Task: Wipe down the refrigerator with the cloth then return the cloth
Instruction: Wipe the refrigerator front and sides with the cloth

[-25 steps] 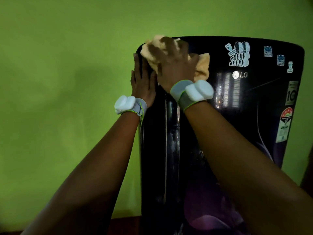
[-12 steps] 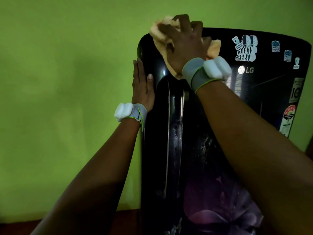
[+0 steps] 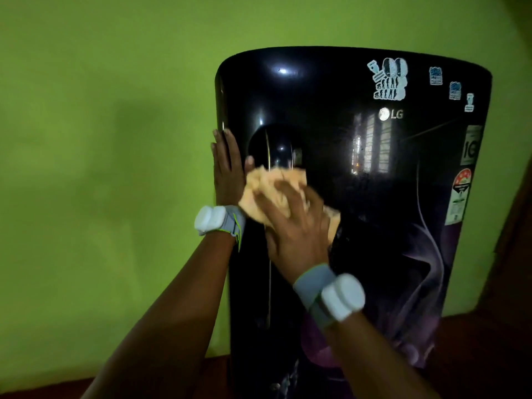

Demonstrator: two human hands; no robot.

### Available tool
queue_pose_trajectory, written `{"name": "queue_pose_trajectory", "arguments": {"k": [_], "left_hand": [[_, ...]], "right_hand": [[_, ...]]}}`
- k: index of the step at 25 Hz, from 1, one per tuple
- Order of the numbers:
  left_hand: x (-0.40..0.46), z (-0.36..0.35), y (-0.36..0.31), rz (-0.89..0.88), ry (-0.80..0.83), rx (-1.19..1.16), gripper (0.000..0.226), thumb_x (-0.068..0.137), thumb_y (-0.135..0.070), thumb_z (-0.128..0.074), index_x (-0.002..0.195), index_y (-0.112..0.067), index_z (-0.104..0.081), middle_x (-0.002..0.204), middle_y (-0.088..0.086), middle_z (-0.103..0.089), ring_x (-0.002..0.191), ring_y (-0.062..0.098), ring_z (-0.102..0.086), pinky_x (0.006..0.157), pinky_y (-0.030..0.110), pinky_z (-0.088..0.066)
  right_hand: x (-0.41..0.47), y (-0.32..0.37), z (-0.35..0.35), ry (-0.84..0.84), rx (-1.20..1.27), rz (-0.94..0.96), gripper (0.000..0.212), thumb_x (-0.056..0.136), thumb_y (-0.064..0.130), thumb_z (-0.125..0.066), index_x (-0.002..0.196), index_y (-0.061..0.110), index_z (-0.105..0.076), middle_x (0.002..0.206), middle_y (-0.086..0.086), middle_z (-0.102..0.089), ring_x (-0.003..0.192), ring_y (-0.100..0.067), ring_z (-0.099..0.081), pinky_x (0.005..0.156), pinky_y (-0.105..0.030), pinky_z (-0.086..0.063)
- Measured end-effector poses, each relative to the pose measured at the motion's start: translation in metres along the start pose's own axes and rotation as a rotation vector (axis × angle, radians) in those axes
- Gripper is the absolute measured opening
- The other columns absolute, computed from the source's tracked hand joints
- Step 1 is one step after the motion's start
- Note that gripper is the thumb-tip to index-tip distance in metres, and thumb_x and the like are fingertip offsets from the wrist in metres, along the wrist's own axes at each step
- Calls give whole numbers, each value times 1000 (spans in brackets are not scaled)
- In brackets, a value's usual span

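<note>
A glossy black refrigerator [image 3: 359, 197] with stickers and a purple flower print fills the right half of the head view. My right hand [image 3: 293, 226] presses a crumpled pale orange cloth [image 3: 264, 188] against the door near its recessed handle, fingers spread over the cloth. My left hand [image 3: 227, 171] lies flat with straight fingers against the refrigerator's left edge, just left of the cloth. Both wrists wear grey bands with white pods.
A green wall [image 3: 100, 168] stands behind and to the left of the refrigerator. A dark reddish floor [image 3: 475, 355] shows at the bottom. A dark brown edge [image 3: 518, 226] runs along the far right.
My right hand has swept the cloth down from the refrigerator's top left corner to the door's handle area. My left hand stays flat on the left edge.
</note>
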State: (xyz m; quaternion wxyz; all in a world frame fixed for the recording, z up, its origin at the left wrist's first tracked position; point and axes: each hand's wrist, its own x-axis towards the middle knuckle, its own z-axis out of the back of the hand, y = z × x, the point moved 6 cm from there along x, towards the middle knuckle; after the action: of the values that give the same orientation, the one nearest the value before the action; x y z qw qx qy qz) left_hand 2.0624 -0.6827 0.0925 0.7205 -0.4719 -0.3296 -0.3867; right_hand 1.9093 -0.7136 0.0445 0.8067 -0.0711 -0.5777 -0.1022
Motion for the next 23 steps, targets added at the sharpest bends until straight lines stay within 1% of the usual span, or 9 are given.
{"name": "queue_pose_trajectory", "arguments": {"k": [3,5,8,10,11,14,17,21,23], "left_hand": [[-19,0,-7,-73,-89,0,68,97,-42,-22,143,8,-18,150,32,-14,140,47,-14,117,46,-12],[-20,-3,3,-45,-102,17,66,98,-41,-25,144,7,-18,149,33,-17,138,48,-18,115,47,-16],[-27,1,-1,-123,-151,61,65,95,-24,-44,145,-11,-5,152,28,-11,141,42,-14,114,53,-21],[-30,3,-11,-255,-185,64,63,92,-18,-41,144,-24,-5,150,25,-9,137,37,-8,111,55,-19],[-30,4,-12,-263,-192,75,65,91,-17,-42,143,-26,-6,149,25,-9,136,36,-9,111,56,-20],[-27,2,4,-55,-134,-38,64,95,-27,-37,149,-9,-9,152,30,-9,141,33,-11,113,56,-22],[-38,-2,6,-20,-65,-59,62,94,-36,-25,145,-5,-6,153,27,-5,143,30,-7,117,48,-15],[-35,0,4,-17,-121,-20,72,95,-50,-30,146,0,-16,151,32,-14,140,42,-21,114,54,-24],[-43,-7,10,36,-64,-18,83,82,-46,-37,147,0,-16,154,25,-12,144,37,-13,119,46,-12]], "right_hand": [[-52,1,-8,4,66,-45,52,71,31,-51,123,37,-47,135,3,-36,121,-33,-34,83,-50,-44],[-38,-1,-6,-24,129,-68,48,73,32,-47,121,37,-46,133,3,-36,118,-31,-34,84,-50,-44],[26,-5,6,-48,211,-133,53,70,31,-43,123,38,-45,134,2,-37,116,-29,-33,85,-50,-45],[45,-10,7,-47,241,-158,53,71,30,-43,123,37,-49,134,2,-37,116,-30,-34,84,-50,-46],[37,-12,5,-52,237,-148,53,72,29,-44,124,35,-50,134,1,-37,116,-31,-35,86,-50,-45],[-40,-6,-11,-26,135,-68,53,74,30,-46,126,33,-46,134,-2,-36,117,-33,-36,89,-51,-44],[-92,0,-18,-11,107,-14,51,74,29,-47,125,33,-45,131,-1,-38,116,-34,-36,84,-52,-46],[-17,-2,-4,-54,121,-97,55,68,32,-46,123,36,-44,130,2,-35,113,-31,-34,80,-50,-45],[9,-1,-1,-49,115,-126,57,68,32,-44,124,37,-44,131,3,-33,113,-31,-34,78,-49,-45]]}}
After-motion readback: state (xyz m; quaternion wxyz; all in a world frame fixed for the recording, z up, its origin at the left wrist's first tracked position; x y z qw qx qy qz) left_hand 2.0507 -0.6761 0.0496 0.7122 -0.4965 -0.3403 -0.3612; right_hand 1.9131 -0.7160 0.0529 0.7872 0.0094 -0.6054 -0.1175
